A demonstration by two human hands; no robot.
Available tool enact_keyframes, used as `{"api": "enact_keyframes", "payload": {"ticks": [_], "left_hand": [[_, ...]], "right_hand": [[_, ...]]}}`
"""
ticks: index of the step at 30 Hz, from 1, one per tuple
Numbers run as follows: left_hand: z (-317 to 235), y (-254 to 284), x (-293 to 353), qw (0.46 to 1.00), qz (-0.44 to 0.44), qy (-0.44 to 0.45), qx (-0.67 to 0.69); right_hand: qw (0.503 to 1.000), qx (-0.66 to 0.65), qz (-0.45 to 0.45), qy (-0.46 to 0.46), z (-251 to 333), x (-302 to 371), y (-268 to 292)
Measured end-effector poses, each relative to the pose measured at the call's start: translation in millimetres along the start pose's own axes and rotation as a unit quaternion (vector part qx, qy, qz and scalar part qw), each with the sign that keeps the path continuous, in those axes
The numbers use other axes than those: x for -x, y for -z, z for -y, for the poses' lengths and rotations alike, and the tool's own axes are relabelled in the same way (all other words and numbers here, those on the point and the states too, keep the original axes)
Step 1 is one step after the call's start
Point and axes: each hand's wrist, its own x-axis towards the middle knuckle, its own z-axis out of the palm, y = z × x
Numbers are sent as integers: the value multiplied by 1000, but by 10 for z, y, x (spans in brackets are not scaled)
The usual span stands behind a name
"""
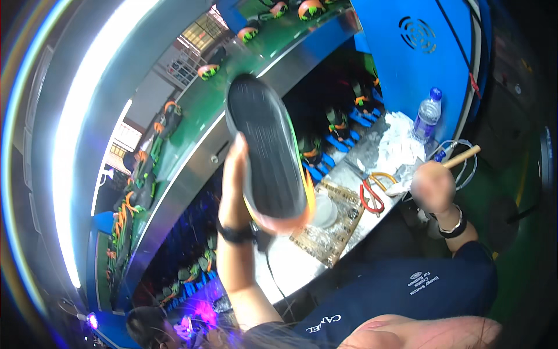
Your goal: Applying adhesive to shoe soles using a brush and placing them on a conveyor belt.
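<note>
My left hand point(232, 195) is closed round the side and heel end of a shoe sole point(267, 145), holding it up above the bench. The black, grooved inner face shows, with orange and green along the rim. My right hand point(435, 187), at the bench's right end, is blurred but closed round a light wooden handle point(464, 156). The handle's other end is hidden, so I cannot tell what tool it belongs to. Scissors with red and orange handles point(372, 198) lie between the sole and my right hand.
A stained board point(308, 243) with a round white container point(325, 210) lies on the bench. Crumpled white cloth or paper point(401, 142) and a water bottle point(428, 115) stand behind. Shoes ride a green conveyor point(192, 110); more hang below. Another person point(148, 327) is at lower left.
</note>
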Motion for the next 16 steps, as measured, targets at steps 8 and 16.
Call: {"api": "enact_keyframes", "payload": {"ticks": [8,16], "left_hand": [[-1054,494,-1925,958,-153,19,-241],[-1727,1569,-202,631,-454,-132,-615]], "right_hand": [[995,65,-72,-4,-74,48,283],[995,48,-69,-53,-394,-20,508]]}}
